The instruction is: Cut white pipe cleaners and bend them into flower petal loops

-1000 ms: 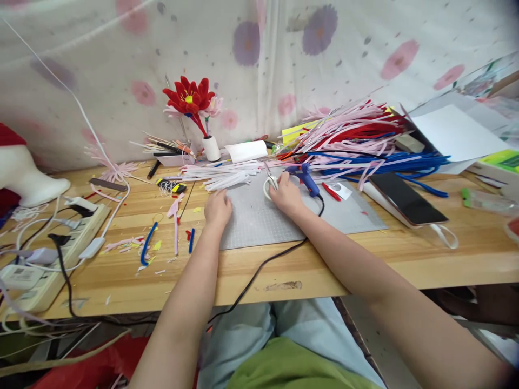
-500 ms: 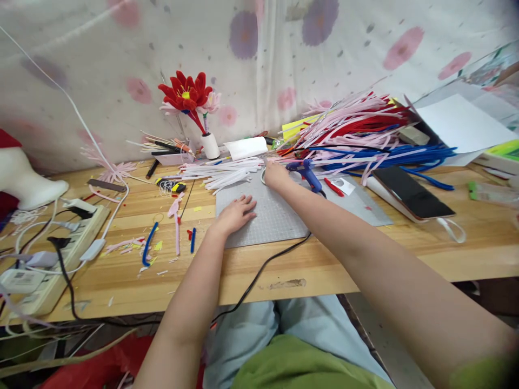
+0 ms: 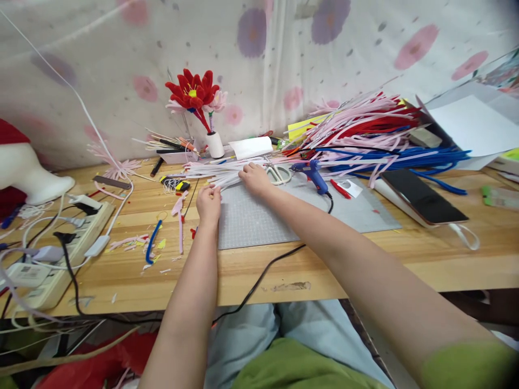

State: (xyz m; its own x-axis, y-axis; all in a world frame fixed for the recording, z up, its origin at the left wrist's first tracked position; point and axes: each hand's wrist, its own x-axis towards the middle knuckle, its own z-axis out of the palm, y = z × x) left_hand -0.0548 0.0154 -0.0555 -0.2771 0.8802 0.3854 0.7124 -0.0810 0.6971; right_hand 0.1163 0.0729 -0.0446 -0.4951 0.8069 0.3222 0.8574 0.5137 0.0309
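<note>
A bundle of white pipe cleaners lies across the back edge of the grey cutting mat. My left hand is at the bundle's near left end, its fingers curled in on the tips of the stems. Over the right part of the bundle is my right hand, fingers bent down and closed on the stems; its fingertips are partly hidden. Just right of that hand lies a pair of scissors with pale handles. Farther right, a blue glue gun rests on the mat with its black cord trailing.
Pink, red and blue pipe cleaners are heaped at the back right. A phone leans at the right. A red flower stands in a white holder. At the left are a power strip and scattered scraps.
My right hand has let go of the scissors and moved left onto the white pipe cleaners. My left hand has lifted from the mat, shifted left and curled at the bundle's end.
</note>
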